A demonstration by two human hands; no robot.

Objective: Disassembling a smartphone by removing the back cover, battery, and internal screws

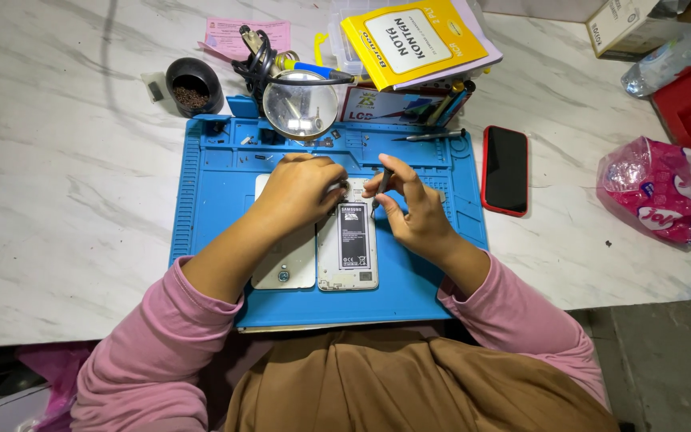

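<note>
On the blue mat an opened white phone is laid, its far end hidden beneath both hands. A thin tool is pinched by the right hand; whether anything is held by the curled left hand cannot be told.

White marble-look table, grey floor lower right.

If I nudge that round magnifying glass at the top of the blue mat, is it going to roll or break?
The magnifier seems to lie lens-flat, so it would likely slide rather than roll. Its glass looks fragile. The cables beside it may snag.
</note>
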